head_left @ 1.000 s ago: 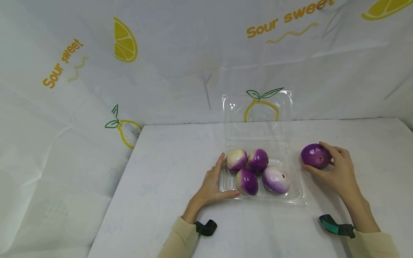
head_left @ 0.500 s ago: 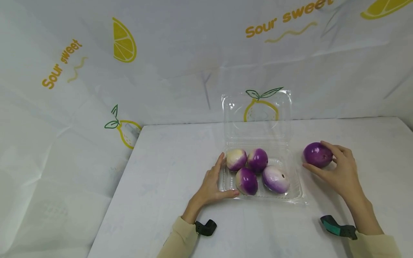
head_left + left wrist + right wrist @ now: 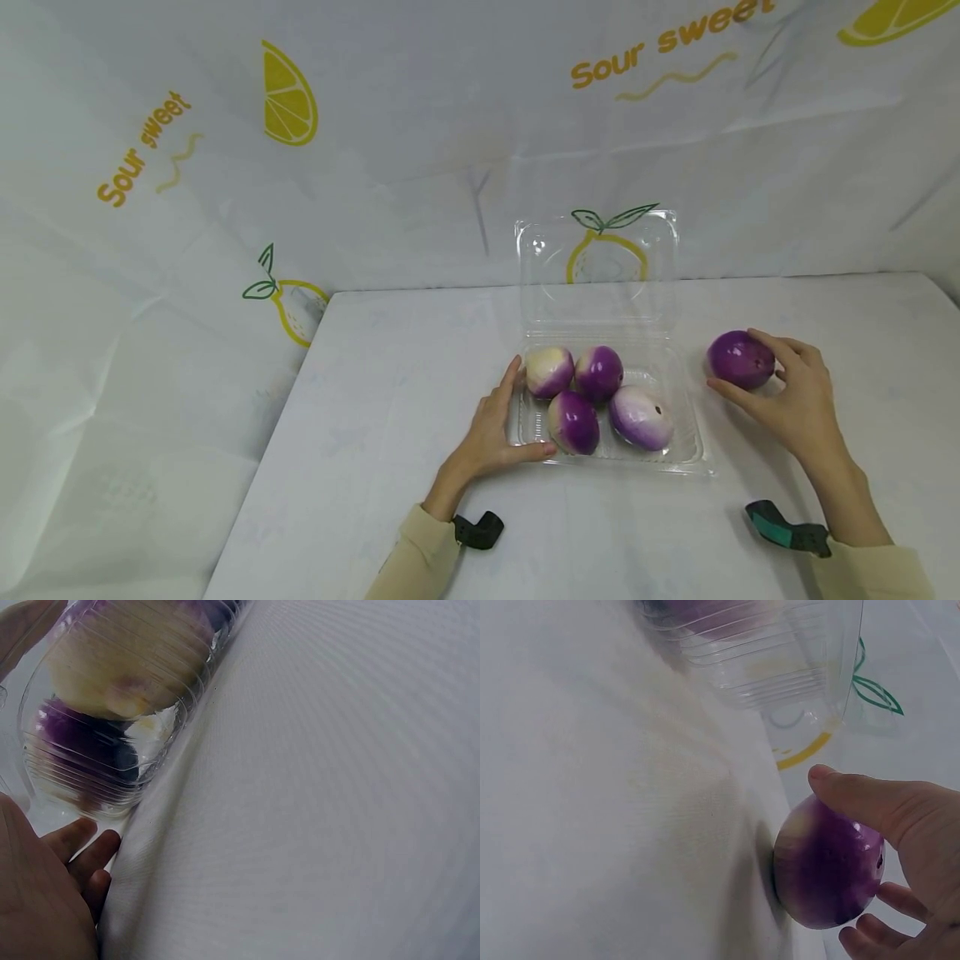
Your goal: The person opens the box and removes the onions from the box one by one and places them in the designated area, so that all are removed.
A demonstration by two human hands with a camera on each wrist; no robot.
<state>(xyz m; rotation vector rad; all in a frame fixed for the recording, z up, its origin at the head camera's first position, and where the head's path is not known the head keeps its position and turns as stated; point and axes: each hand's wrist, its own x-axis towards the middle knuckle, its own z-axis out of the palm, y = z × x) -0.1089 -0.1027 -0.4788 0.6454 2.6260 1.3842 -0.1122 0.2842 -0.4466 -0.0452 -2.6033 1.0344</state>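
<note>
A glossy purple, turnip-like vegetable (image 3: pixel 741 360) sits on the table right of a clear plastic clamshell box (image 3: pixel 690 446). My right hand (image 3: pixel 801 398) holds it between thumb and fingers; the right wrist view shows the thumb on one side of the vegetable (image 3: pixel 826 862) and fingers at the other. Inside the box lie several more of these, among them a mostly white one (image 3: pixel 641 418) and a cream-and-purple one (image 3: pixel 550 372). Along the box's left side rests my left hand (image 3: pixel 491 432), its fingers extended and its thumb at the front left corner.
The box's transparent lid (image 3: pixel 598 262) stands raised at the back, near the printed cloth backdrop (image 3: pixel 420 167). White cloth covers the table (image 3: pixel 390 433). Black bands (image 3: pixel 480 530) are worn on both wrists.
My right hand and the purple vegetable have shifted slightly to the right, away from the box. The left hand and the box have stayed in place.
</note>
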